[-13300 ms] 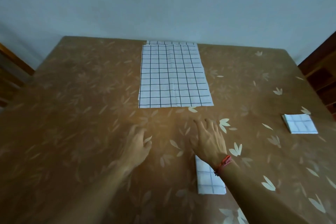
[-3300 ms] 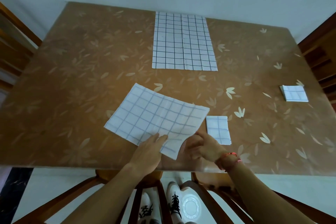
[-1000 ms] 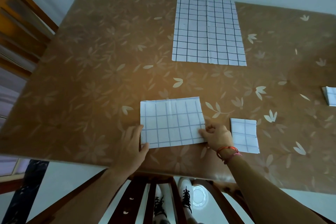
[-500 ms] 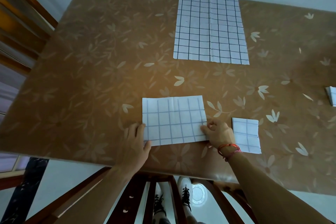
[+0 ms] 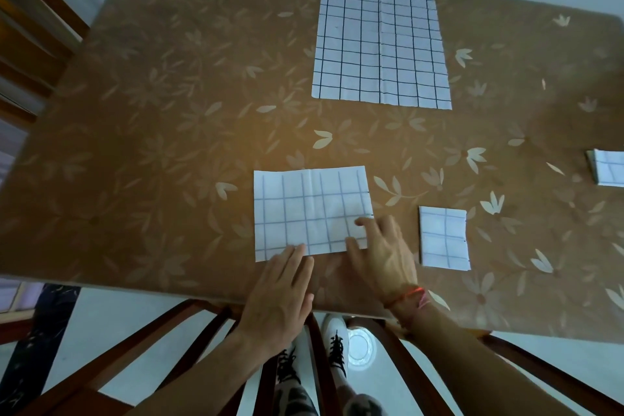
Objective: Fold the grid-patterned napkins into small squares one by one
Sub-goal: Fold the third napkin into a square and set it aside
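A half-folded grid napkin (image 5: 307, 213) lies as a rectangle near the table's front edge. My left hand (image 5: 280, 294) rests flat with its fingertips touching the napkin's lower edge. My right hand (image 5: 381, 257) lies with spread fingers on the napkin's lower right corner. A small folded square (image 5: 444, 236) sits just right of my right hand. Another folded square (image 5: 607, 172) is at the right edge of view. A stack of unfolded grid napkins (image 5: 380, 40) lies flat at the table's far side.
The brown table (image 5: 152, 145) has a leaf-patterned cover. Wooden chair frames (image 5: 189, 348) stand below the front edge, with my shoes between them. Another wooden chair (image 5: 30, 44) is at the far left. A wall runs behind the table.
My left hand slid right from the napkin's left corner to its lower edge. My right hand opened and moved onto the napkin's lower right corner.
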